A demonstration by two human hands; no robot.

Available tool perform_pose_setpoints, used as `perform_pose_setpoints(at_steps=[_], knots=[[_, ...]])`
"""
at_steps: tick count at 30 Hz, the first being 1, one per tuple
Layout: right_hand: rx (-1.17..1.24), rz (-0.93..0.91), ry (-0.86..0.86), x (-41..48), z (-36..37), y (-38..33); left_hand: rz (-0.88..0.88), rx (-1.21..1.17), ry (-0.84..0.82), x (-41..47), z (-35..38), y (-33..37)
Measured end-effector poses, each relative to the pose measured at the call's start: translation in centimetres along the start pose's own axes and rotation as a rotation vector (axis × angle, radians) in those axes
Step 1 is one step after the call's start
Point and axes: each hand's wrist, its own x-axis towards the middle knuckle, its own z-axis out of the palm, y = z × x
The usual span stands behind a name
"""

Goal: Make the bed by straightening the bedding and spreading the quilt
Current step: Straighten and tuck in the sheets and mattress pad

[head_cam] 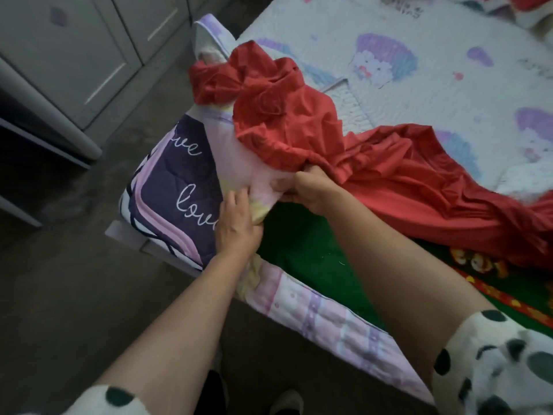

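A crumpled red sheet point(353, 145) lies bunched across the bed's near corner, on top of a white quilt point(389, 34) printed with purple and blue shells. My right hand point(302, 187) pinches a pale pink and yellow bedding layer point(251, 166) at the red sheet's edge. My left hand point(236, 226) grips the same pale layer lower down, at the corner. A purple cover point(170, 187) with white "love" writing hangs over the corner beneath. A green blanket point(302, 253) with a red patterned border lies exposed under my right forearm.
A pink striped quilted edge point(323, 316) runs along the bed's near side. Grey cabinets point(71, 55) with drawers stand to the left across a strip of dark floor point(74, 280). My feet show at the bottom.
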Motion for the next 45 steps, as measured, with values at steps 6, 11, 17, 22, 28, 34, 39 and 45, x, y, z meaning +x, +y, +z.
perform_pose_setpoints(at_steps=[6, 11, 17, 22, 28, 34, 39, 45], knots=[[-0.007, -0.138, 0.423, 1.0, -0.1, -4.1, 0.023, 0.159, -0.015, -1.0, -1.8, -3.8], [0.279, -0.266, 0.555, 5.7, -5.1, -9.4, -0.184, -0.014, -0.009, -1.6, -3.7, -9.1], [0.091, -0.033, 0.443, 3.5, -4.8, -9.7, -0.431, -0.136, -0.006, -0.6, -4.6, -10.4], [-0.203, 0.050, 0.320, 3.1, -1.1, -5.7, -0.304, -0.213, 0.207, 2.7, -6.6, -8.5], [-0.341, 0.069, 0.112, 3.5, 3.6, -3.2, -0.460, -0.480, 0.325, 6.2, -9.7, -9.7], [-0.397, 0.010, 0.037, 5.6, 7.9, -3.0, -0.851, -0.675, 0.565, 5.6, -12.2, -17.2], [-0.504, -0.020, 0.009, 8.0, 11.7, -2.0, -1.071, -0.737, 0.335, 5.2, -10.2, -23.2], [-0.700, -0.175, 0.026, 10.4, 16.0, -0.7, -0.819, -0.356, 0.180, 6.3, -11.7, -22.4]])
